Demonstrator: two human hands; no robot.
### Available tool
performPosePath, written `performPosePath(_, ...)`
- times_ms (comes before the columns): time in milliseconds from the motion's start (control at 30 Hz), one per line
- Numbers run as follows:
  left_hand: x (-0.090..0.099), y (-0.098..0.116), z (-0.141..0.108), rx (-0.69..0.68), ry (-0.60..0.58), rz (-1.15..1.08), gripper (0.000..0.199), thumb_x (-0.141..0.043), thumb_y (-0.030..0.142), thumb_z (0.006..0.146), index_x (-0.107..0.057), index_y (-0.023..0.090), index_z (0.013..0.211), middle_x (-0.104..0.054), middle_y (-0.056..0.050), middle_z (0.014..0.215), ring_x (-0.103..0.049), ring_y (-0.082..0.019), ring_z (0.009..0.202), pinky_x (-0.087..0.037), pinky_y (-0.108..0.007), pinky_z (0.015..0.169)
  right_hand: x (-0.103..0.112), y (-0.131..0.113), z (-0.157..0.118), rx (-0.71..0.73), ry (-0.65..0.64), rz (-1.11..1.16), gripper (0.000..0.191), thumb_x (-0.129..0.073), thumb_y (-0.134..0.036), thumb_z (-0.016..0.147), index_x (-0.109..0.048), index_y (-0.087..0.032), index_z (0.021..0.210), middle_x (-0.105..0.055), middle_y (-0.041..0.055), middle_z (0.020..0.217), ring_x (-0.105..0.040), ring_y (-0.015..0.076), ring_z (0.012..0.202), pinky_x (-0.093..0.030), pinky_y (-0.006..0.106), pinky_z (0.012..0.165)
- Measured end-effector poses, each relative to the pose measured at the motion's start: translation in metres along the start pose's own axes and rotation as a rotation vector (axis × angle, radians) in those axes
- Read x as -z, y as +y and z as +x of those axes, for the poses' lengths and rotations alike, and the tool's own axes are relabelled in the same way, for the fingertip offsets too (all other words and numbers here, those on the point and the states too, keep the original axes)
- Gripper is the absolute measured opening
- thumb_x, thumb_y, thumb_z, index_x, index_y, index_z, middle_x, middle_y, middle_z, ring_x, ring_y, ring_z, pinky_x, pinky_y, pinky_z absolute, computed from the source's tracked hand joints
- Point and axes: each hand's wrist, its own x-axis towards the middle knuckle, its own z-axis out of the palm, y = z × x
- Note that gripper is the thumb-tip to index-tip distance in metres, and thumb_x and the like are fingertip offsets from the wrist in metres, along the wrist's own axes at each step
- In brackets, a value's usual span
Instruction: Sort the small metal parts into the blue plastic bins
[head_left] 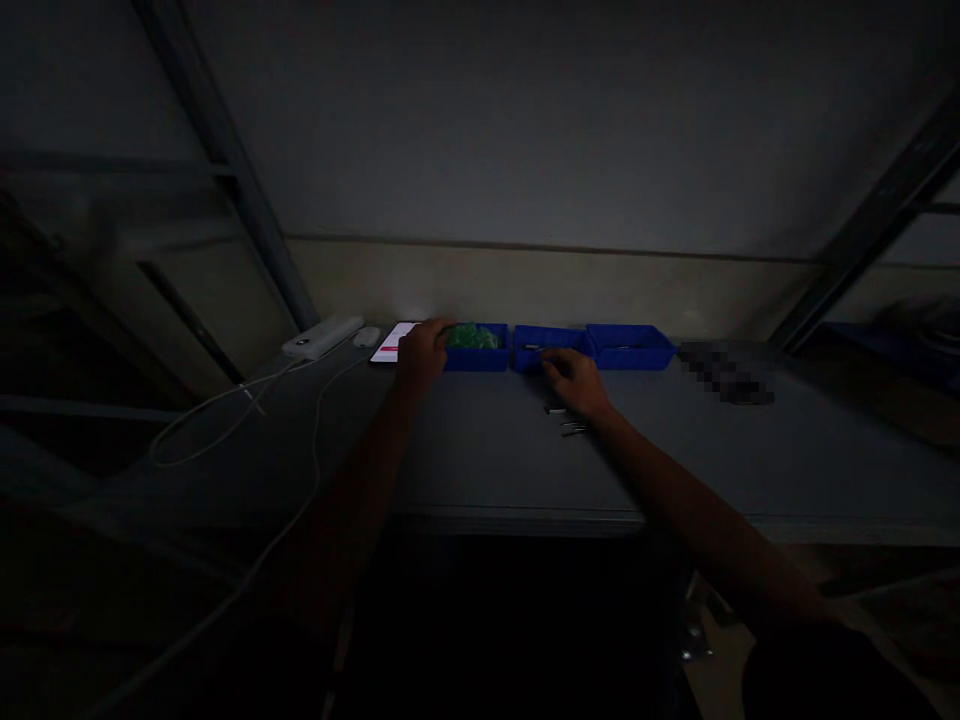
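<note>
1. Your left hand (424, 350) is at the left end of the left blue bin (478, 363), near the surface's (480, 460) far edge; its fingers reach toward the green packets (469, 336) inside, but you cannot tell whether they pinch anything.
2. Your right hand (576, 380) is at the front of the middle blue bin (527, 360), its fingers bent; the dimness hides whether they grip anything.
3. Just right of that bin, along the same far edge, you have the right blue bin (637, 358).
4. Small metal pieces (574, 430) lie between your right hand and the surface's near edge.
5. Toward the far left corner, you have a lit screen (393, 343) beside your left hand, then a white device (322, 338).
</note>
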Motion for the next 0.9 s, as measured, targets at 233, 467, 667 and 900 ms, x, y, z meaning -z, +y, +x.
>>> performPosePath(233, -0.012, 0.009, 0.009, -0.066, -0.104, 0.146, 0.027, -0.046, 0.018, 0.083, -0.069, 0.021, 0.097, -0.061, -0.009, 0.106, -0.058, -0.022, 0.096, -0.045, -0.034, 0.085, 0.004, -0.004, -0.001, -0.026, -0.029, -0.035, 0.018, -0.052, -0.022, 0.083, -0.068, -0.018, 0.09, -0.069, 0.0069, 0.089, -0.062, 0.0186, 0.083, -0.045, 0.03, 0.077)
performPosePath(467, -0.021, 0.009, 0.013, -0.049, -0.203, 0.113, 0.018, -0.061, 0.019, 0.074, -0.071, 0.023, 0.089, -0.067, -0.007, 0.09, -0.059, -0.025, 0.088, -0.044, -0.038, 0.083, 0.002, -0.003, 0.0, -0.001, -0.065, -0.028, 0.021, -0.049, -0.024, 0.085, -0.069, -0.017, 0.087, -0.069, 0.0072, 0.089, -0.061, 0.0181, 0.08, -0.045, 0.03, 0.075)
performPosePath(667, -0.017, 0.008, 0.006, 0.104, -0.166, 0.035, 0.026, -0.06, 0.026, 0.076, -0.067, 0.022, 0.101, -0.069, -0.008, 0.086, -0.061, -0.028, 0.085, -0.043, -0.042, 0.082, 0.008, 0.003, 0.0, -0.013, -0.057, -0.039, 0.022, -0.049, -0.027, 0.085, -0.069, -0.018, 0.089, -0.069, 0.0063, 0.089, -0.062, 0.0181, 0.082, -0.045, 0.03, 0.076)
performPosePath(900, -0.013, 0.01, -0.003, 0.021, 0.071, 0.044, 0.031, -0.048, 0.02, 0.081, -0.062, 0.014, 0.108, -0.058, -0.013, 0.109, -0.051, -0.027, 0.107, -0.039, -0.039, 0.096, 0.03, 0.014, -0.012, -0.09, -0.172, 0.023, 0.032, -0.048, -0.041, 0.086, -0.067, -0.016, 0.094, -0.069, 0.0084, 0.096, -0.062, 0.0203, 0.088, -0.045, 0.033, 0.08)
